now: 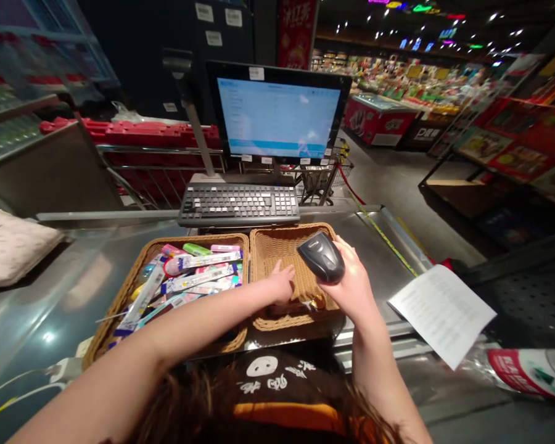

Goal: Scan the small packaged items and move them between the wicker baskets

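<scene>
Scanner: a black scanner [322, 256] is held above the right-hand part of a wicker basket [271, 246], its broad head turned toward the screen [282, 117].
Right hand: the right hand [355, 283] is clamped on the scanner; the part inside the grip is hidden.
Left hand: the left hand [282, 283] is held over the same basket, its fingers apart; nothing is seen gripped, though its underside is hidden.
Scanner's handling: light, stiff and fairly smooth, it is judged; knocks to the head are best avoided, and it is best grasped by the narrower handle end.
Packets: slim packets [198, 282] are heaped crosswise in a second basket [120, 305], just beside the first. They are judged light and slick-wrapped, liable to slide on one another, and best pinched at mid-length.
Wicker: light and slightly springy, by its look; the baskets are best lifted by opposite rims.
Counter: a keyboard [240, 203] is set behind the baskets, below the screen.
</scene>
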`<state>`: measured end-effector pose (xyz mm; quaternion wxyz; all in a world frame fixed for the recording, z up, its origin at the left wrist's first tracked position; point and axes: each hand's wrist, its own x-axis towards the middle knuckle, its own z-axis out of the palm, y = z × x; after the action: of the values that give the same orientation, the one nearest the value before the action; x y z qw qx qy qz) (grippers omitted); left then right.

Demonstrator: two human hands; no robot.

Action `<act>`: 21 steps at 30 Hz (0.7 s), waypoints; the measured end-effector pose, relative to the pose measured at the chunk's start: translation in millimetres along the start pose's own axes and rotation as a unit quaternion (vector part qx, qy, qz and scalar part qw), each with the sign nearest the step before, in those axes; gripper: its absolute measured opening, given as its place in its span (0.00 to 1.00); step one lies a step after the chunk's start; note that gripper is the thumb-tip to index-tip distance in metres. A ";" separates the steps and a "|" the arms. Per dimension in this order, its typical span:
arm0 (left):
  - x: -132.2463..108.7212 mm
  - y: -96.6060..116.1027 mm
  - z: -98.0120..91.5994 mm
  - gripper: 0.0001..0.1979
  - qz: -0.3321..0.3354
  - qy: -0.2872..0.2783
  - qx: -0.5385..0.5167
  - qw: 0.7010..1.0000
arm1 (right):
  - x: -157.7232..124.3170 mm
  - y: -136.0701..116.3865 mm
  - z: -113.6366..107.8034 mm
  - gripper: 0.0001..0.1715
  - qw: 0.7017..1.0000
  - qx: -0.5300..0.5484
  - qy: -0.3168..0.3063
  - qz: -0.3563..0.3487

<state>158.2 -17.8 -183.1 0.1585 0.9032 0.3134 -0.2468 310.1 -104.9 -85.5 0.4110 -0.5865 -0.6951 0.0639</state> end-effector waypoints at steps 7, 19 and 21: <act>56.5 12.6 54.8 0.42 -0.004 -0.034 0.039 0.999 | 2.0 23.4 -6.1 0.28 0.999 0.015 -0.012 0.028; 59.3 3.3 60.0 0.24 0.018 -0.003 -0.032 0.999 | 15.9 38.5 -8.7 0.27 0.998 0.034 -0.029 0.042; 55.4 9.8 62.3 0.21 0.013 0.003 -0.041 0.999 | 16.6 40.7 -8.1 0.29 0.998 0.034 -0.028 0.043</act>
<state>180.7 -25.6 -263.7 0.1979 0.9007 0.3117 -0.2291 346.8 -81.4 -95.2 0.4079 -0.5993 -0.6779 0.1220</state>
